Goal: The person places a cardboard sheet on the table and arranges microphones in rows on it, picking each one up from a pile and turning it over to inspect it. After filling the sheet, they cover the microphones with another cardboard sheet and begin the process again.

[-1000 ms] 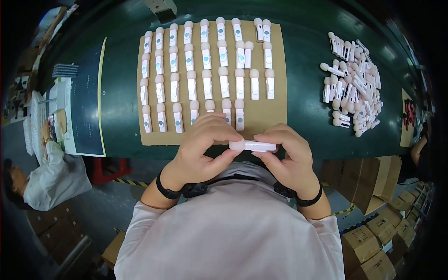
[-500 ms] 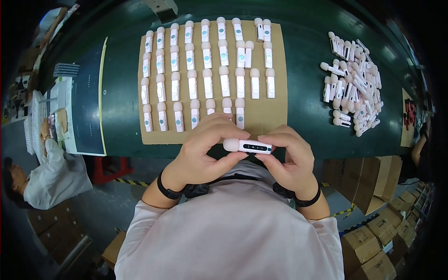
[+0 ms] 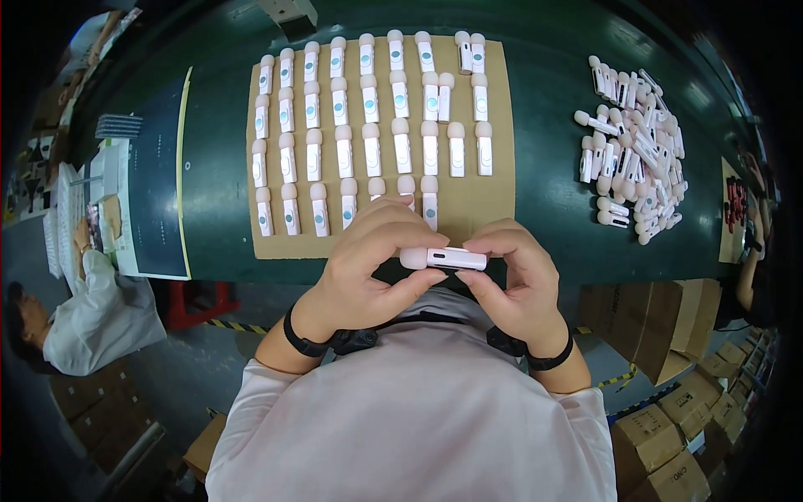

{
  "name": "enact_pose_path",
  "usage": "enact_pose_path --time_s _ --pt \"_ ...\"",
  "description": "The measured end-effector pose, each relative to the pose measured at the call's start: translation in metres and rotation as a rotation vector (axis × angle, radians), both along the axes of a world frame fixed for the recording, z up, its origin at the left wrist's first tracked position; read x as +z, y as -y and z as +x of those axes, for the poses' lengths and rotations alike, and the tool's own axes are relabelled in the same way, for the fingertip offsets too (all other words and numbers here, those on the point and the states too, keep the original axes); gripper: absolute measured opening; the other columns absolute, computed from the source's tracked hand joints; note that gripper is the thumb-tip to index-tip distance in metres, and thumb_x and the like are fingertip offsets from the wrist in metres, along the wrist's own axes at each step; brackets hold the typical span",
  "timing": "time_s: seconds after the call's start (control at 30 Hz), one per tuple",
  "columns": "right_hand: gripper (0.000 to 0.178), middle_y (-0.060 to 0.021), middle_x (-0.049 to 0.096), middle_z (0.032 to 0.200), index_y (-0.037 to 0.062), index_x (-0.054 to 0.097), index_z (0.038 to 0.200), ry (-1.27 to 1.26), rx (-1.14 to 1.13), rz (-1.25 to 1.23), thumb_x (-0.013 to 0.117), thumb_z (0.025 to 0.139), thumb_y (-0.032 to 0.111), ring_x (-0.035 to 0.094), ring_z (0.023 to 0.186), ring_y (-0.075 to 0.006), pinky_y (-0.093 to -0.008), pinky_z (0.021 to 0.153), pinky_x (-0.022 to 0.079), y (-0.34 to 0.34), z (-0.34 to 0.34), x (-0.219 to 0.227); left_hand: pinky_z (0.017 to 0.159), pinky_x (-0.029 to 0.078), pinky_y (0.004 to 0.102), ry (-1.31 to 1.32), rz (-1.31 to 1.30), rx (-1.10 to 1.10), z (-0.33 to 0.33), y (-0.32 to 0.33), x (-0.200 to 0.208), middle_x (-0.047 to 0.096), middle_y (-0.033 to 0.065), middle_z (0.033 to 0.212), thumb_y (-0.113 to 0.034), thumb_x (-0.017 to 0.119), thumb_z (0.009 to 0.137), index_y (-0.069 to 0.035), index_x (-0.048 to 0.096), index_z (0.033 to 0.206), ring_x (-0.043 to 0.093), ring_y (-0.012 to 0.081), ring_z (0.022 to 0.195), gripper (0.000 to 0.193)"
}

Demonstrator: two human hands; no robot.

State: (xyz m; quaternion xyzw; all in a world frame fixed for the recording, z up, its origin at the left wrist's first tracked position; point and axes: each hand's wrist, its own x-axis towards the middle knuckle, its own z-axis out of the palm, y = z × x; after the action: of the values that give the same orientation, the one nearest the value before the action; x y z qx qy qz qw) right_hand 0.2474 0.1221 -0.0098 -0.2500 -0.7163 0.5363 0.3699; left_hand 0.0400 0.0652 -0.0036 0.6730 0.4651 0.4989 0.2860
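Observation:
A small white handheld device with a rounded pale-pink head (image 3: 456, 258) lies level between my hands, above the table's near edge. My left hand (image 3: 376, 263) pinches it by the head end between thumb and fingers. The plain end is gripped by the fingertips of my right hand (image 3: 519, 272). A side with a small dark slot faces up. Beyond my hands, several like devices (image 3: 372, 151) lie in rows on a brown cardboard sheet (image 3: 468, 219), many with a round blue-green mark. My left hand partly covers the nearest row.
On the green table (image 3: 548, 167), a heap of the same devices (image 3: 640, 155) lies to the right. Far left, a person in a white top (image 3: 104, 318) sits by a pale tray. Cardboard boxes (image 3: 657, 322) stand at lower right, a red stool (image 3: 196, 303) at left.
The device has been rolled about its length in my fingers: the black panel that faced up has turned away, and a white side with a slot shows. My hands have barely shifted.

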Motion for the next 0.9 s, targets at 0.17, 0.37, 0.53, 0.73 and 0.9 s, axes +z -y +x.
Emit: enact_pose_path --time_s 0.17,0.37,0.53,0.73,0.9 --pt "0.033 -0.0130 0.066 0.099 0.0002 0.063 0.105 -0.017 -0.036 0.171 0.074 0.074 -0.007 0.063 0.085 -0.0244 -0.0318 0.074 0.051 -0.003 -0.008 0.003 0.102 0.042 0.0480 -0.083 -0.044 -0.006 0.003 -0.002 -0.006 0.066 0.0103 0.099 -0.004 0.075 0.075 -0.003 0.066 0.098 0.062 0.0258 0.093 0.025" --pt "0.034 -0.0148 0.066 0.103 0.0001 0.063 0.106 0.048 -0.043 0.310 0.071 0.075 -0.009 0.064 0.089 -0.0268 -0.0331 0.076 0.051 -0.007 -0.010 -0.001 0.100 0.042 0.0483 -0.191 -0.063 0.014 0.003 -0.002 -0.015 0.062 0.0100 0.111 -0.008 0.080 0.069 -0.006 0.064 0.097 0.058 0.0317 0.101 0.032" --pt "0.034 -0.0142 0.065 0.105 0.0017 0.063 0.103 0.230 -0.131 0.474 0.072 0.072 -0.008 0.064 0.087 -0.0309 -0.0356 0.073 0.052 -0.012 -0.006 -0.017 0.104 0.039 0.0511 -0.489 -0.067 0.099 0.000 -0.006 -0.016 0.059 0.0107 0.121 -0.009 0.080 0.069 -0.007 0.063 0.104 0.055 0.0325 0.112 0.040" --pt "0.028 -0.0109 0.062 0.108 0.0041 0.063 0.098 0.475 -0.027 0.632 0.072 0.072 -0.002 0.062 0.091 -0.0326 -0.0403 0.075 0.052 -0.004 0.001 -0.031 0.106 0.037 0.0543 -0.631 -0.095 0.095 0.004 -0.011 -0.017 0.056 0.0114 0.130 -0.008 0.079 0.069 -0.007 0.063 0.107 0.053 0.0332 0.121 0.042" --pt "0.025 -0.0100 0.060 0.109 0.0053 0.063 0.098 0.530 -0.021 0.620 0.071 0.075 0.002 0.061 0.093 -0.0310 -0.0405 0.077 0.050 -0.002 -0.002 -0.035 0.107 0.036 0.0551 -0.628 -0.104 0.080 0.006 -0.012 -0.017 0.055 0.0117 0.131 -0.008 0.079 0.069 -0.007 0.062 0.108 0.052 0.0334 0.122 0.042"
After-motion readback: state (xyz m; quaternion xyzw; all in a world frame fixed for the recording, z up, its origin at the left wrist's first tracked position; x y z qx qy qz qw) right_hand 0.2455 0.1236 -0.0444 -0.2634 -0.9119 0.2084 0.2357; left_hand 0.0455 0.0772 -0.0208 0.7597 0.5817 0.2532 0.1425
